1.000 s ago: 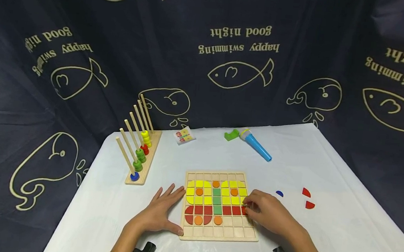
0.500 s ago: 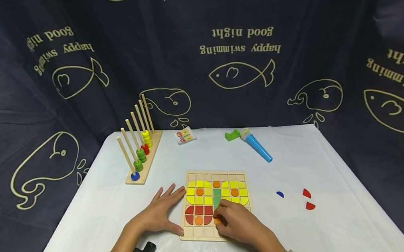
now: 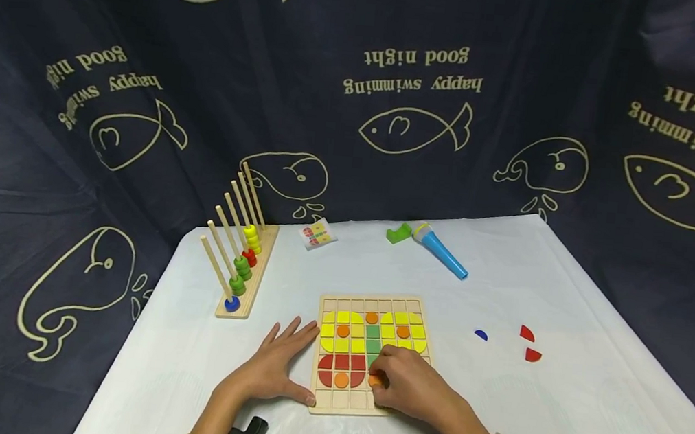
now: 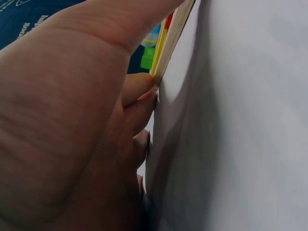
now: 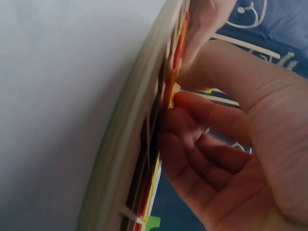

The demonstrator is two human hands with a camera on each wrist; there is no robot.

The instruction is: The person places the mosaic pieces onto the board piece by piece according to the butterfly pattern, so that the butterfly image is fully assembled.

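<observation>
A wooden grid board (image 3: 340,400) lies on the table with yellow, red, green and orange flat pieces set in its squares. My left hand (image 3: 272,369) rests at the board's left edge, fingers spread, with thumb and fingertips touching it. My right hand (image 3: 416,385) is over the lower right part of the board. Its thumb and forefinger pinch an orange disc (image 3: 374,381), also seen edge-on as an orange disc (image 5: 169,89) in the right wrist view. The hand hides the red row's right part.
Right of the board lie a blue half-round piece (image 3: 481,335) and two red quarter-round pieces (image 3: 527,333). Farther back are a peg stand with rings (image 3: 264,251), a pattern card (image 3: 318,234), a green block (image 3: 398,233) and a blue toy microphone (image 3: 444,251).
My right hand has moved left from the red piece at the board's right edge to the orange disc in the lower middle, then stayed there. The left hand has not moved.
</observation>
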